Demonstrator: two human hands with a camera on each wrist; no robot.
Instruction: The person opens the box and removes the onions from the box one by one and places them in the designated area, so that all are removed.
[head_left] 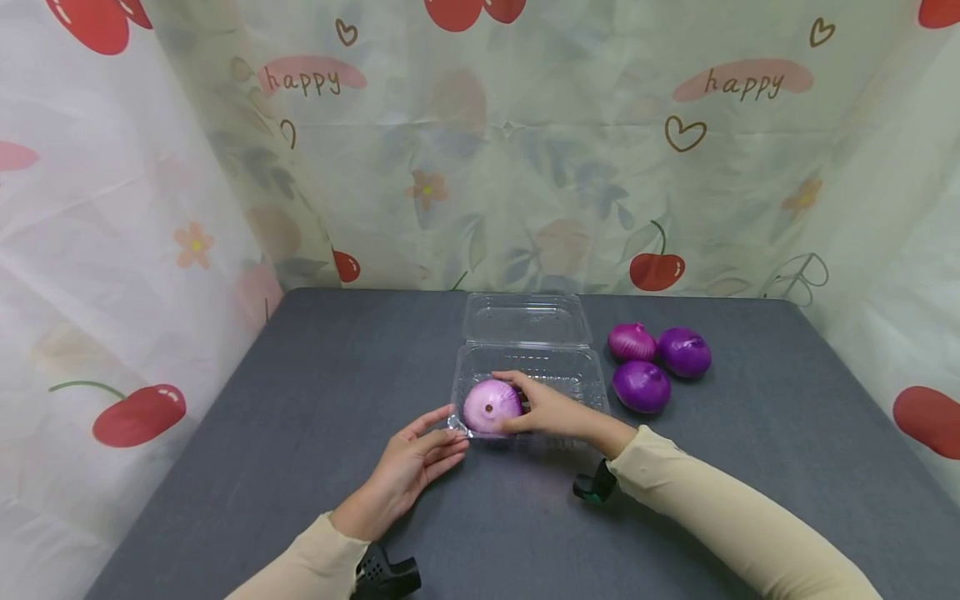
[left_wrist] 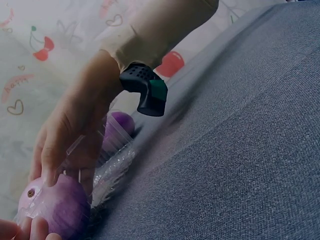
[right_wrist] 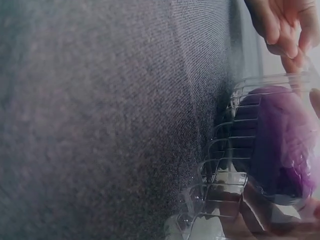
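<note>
A pale purple onion point(head_left: 491, 406) sits in the front left of a clear plastic container point(head_left: 534, 356). My right hand point(head_left: 551, 410) grips it from the right, fingers behind and thumb in front; the left wrist view also shows this right hand point(left_wrist: 70, 135) on the onion point(left_wrist: 60, 205). At the container's front left corner, my left hand point(head_left: 408, 462) holds the wall, with fingertips on both sides of the corner. Through the ridged wall, the right wrist view shows the onion point(right_wrist: 280, 145) close up, with part of the left hand point(right_wrist: 287, 25) above.
Right of the container, a reddish purple onion point(head_left: 632, 342) and two darker purple onions, one at the front point(head_left: 642, 387) and one at the right point(head_left: 684, 352), lie together. The container's lid point(head_left: 527, 318) is folded back on the grey table point(head_left: 337, 358). A printed curtain point(head_left: 510, 167) stands behind.
</note>
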